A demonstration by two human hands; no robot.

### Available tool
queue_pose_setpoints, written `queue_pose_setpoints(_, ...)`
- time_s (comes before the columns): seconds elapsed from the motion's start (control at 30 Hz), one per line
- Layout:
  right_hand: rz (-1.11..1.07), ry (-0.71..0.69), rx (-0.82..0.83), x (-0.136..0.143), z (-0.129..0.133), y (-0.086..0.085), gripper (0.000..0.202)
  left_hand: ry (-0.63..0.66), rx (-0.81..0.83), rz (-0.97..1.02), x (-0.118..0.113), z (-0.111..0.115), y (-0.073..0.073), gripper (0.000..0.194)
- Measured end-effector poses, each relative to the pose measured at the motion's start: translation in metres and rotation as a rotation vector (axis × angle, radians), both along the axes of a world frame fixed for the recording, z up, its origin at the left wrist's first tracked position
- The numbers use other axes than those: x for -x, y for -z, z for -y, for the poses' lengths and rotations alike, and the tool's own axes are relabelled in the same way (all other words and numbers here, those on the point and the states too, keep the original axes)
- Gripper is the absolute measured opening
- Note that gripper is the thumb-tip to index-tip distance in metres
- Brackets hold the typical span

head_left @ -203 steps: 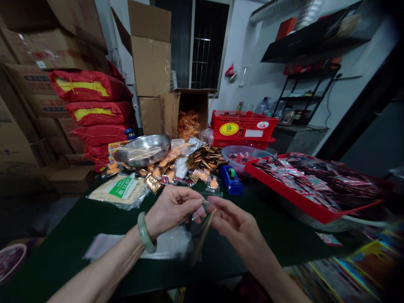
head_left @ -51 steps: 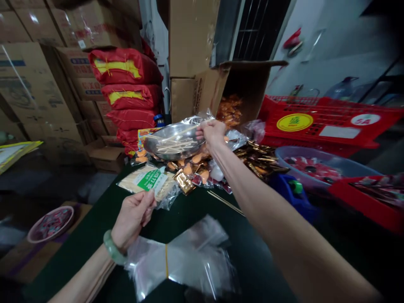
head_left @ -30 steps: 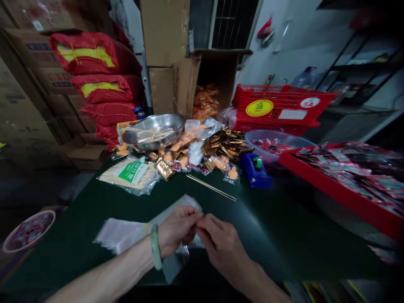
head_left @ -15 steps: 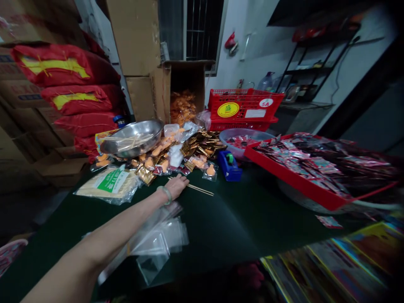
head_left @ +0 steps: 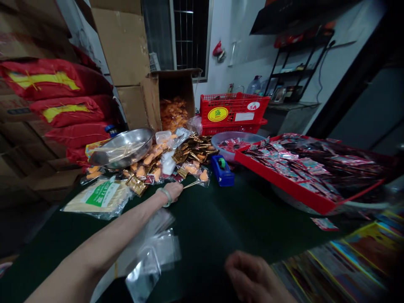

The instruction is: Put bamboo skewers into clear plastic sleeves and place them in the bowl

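Note:
My left hand (head_left: 174, 191), with a pale bangle at the wrist, is closed on thin wooden sticks (head_left: 192, 184) that point right toward a small packet with an orange piece (head_left: 203, 176). Below that forearm lie clear plastic sleeves (head_left: 150, 256). My right hand (head_left: 249, 273) is low in the view, blurred, with its fingers curled; whether it holds anything is not visible. Just beyond my left hand spreads a pile of gold packets (head_left: 198, 147) and orange pieces. A bag of sticks (head_left: 99, 198) with a green label lies to the left.
A steel bowl (head_left: 139, 141) holds sticks. A blue tape dispenser (head_left: 223, 170) stands before a plastic basin (head_left: 221, 136). On the right is a red tray (head_left: 284, 185) of packets; red baskets (head_left: 235, 109) and an open carton (head_left: 151, 101) stand behind.
My left hand has closed on the sticks and their far ends have lifted and swung up. My right hand has come into view at the bottom. The camera view has shifted a little.

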State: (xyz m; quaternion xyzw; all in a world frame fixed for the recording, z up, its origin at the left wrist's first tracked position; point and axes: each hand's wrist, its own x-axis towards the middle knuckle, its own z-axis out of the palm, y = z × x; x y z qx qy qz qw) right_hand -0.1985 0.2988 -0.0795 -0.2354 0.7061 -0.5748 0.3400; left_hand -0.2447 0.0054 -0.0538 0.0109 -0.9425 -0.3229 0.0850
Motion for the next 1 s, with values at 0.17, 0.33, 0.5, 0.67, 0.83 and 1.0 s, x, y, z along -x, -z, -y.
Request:
queue_pose_setpoints(0.17,0.083,0.245,0.193,0.037,0.065,-0.026,0.054,0.041,-0.045,-0.054,-0.015,-0.016,-0.015,0.024)
queue_pose_setpoints(0.33,-0.179,0.356,0.35,0.059,0.088,-0.064,0.035,0.197,0.029,-0.062,-0.029,-0.044,-0.022,0.016)
queue_pose_setpoints(0.5,-0.617,0.331,0.285,0.064,0.099,-0.075,0.022,0.215,0.081,-0.066,-0.035,-0.053,-0.009,0.015)
queue_pose_setpoints(0.67,-0.74,0.364,0.204,0.066,0.082,-0.073,0.024,0.007,0.1,-0.116,-0.069,-0.021,-0.022,0.017)
queue_pose_setpoints(0.83,-0.45,-0.028,0.29,0.021,0.036,-0.082,0.021,-0.176,0.043,0.261,-0.155,0.019,-0.042,0.017)
queue_pose_setpoints(1.0,-0.347,-0.255,0.458,-0.046,0.042,-0.055,0.018,-0.063,-0.324,0.613,-0.207,0.011,-0.036,0.021)
